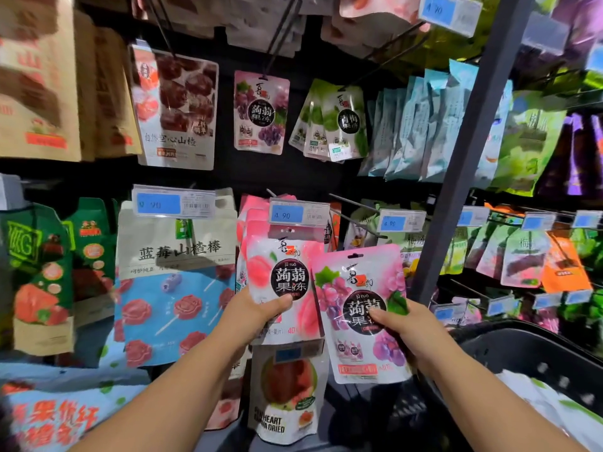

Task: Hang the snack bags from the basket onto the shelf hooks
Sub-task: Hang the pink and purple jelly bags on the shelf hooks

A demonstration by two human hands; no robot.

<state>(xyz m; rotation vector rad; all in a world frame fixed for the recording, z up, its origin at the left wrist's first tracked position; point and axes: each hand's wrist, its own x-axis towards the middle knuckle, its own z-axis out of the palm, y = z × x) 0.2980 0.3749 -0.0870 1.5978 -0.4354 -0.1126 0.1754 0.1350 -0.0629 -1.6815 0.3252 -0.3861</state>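
A pale pink plastic peach jelly bag (pixel 287 282) was held in the left hand (pixel 257 311) before the lower shelf row, directly below a blue-and-white price tag (pixel 298 214). Just to its right, overlapping its edge in front, a pink plastic grape jelly bag (pixel 362 308) was held in the right hand (pixel 401 324). A second pink grape bag (pixel 261 112) was hung in the row above, with green plastic jelly bags (pixel 339 122) to its right. A black plastic basket (pixel 522 353) was set to the right of the right forearm. A white dried-guava pouch (pixel 287 393) was hung below the held bags.
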